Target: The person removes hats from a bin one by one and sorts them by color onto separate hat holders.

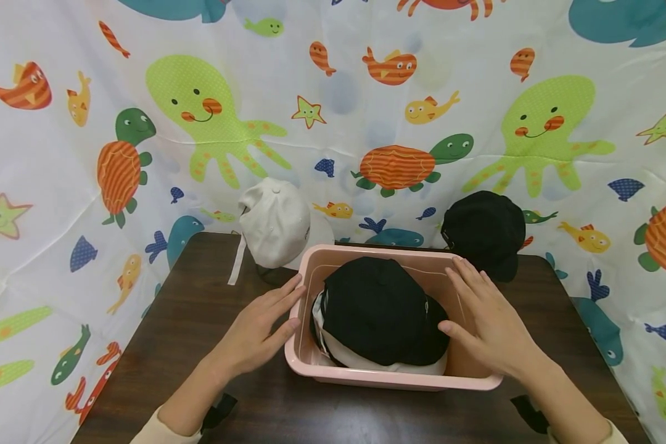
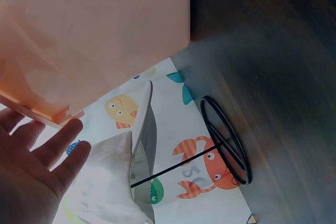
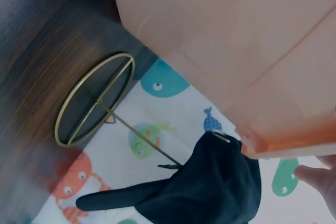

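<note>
A pink plastic bin [image 1: 377, 377] stands on the table with caps stacked inside. On top lies a black cap [image 1: 374, 308], its brim toward the right. Below it shows part of a light cap [image 1: 361, 359]; the rest of the stack is hidden. My left hand [image 1: 258, 330] is at the bin's left rim, fingers extended and fingertips at the edge. At the right side, my right hand [image 1: 488, 320] lies over the rim with its fingers fairly straight and its thumb on the inner side, close to the black brim.
Behind the bin, a white cap [image 1: 274, 222] hangs on a black stand [image 2: 173, 167] at left. Another black cap [image 1: 484, 231] sits on a gold-coloured stand [image 3: 100, 101] at right. A sea-animal curtain [image 1: 344, 123] borders the dark wooden table [image 1: 200, 296].
</note>
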`<act>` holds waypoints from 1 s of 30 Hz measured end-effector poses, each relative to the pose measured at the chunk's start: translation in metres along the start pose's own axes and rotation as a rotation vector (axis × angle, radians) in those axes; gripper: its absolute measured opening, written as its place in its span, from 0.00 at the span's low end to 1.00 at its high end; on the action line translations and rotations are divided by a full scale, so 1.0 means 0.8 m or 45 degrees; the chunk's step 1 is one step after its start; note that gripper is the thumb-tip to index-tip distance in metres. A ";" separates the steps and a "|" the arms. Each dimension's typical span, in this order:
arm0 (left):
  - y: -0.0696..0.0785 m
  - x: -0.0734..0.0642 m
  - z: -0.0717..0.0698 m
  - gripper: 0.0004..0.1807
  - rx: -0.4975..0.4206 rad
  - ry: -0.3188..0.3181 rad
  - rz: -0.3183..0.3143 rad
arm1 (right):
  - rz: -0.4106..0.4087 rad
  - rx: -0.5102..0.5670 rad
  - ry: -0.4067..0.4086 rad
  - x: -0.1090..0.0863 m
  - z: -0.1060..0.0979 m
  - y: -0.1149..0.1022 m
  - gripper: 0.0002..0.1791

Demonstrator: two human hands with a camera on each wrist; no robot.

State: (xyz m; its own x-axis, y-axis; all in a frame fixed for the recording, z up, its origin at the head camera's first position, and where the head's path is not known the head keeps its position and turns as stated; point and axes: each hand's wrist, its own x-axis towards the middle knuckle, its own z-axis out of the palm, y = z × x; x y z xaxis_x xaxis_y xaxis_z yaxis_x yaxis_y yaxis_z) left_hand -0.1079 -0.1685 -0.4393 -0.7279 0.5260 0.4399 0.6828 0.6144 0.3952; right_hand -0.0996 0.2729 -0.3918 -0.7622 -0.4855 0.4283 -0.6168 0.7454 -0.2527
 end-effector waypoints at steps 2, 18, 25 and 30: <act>0.000 0.000 0.000 0.31 -0.004 -0.009 -0.014 | -0.007 -0.002 -0.001 0.002 0.002 -0.002 0.47; 0.002 -0.002 0.000 0.31 -0.065 -0.013 -0.078 | 0.035 0.032 -0.078 0.014 0.012 -0.016 0.52; 0.001 -0.003 0.002 0.31 -0.081 -0.013 -0.092 | 0.067 0.100 -0.133 0.021 0.013 -0.020 0.55; 0.001 -0.003 0.003 0.31 -0.092 -0.010 -0.092 | 0.075 0.144 -0.153 0.024 0.015 -0.022 0.57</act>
State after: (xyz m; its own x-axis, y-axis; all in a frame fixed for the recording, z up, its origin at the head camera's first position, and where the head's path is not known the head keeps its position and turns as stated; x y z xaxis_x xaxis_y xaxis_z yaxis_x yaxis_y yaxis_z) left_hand -0.1057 -0.1680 -0.4417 -0.7756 0.4869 0.4018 0.6312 0.6068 0.4830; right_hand -0.1054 0.2453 -0.3894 -0.8114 -0.4986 0.3051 -0.5835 0.7212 -0.3734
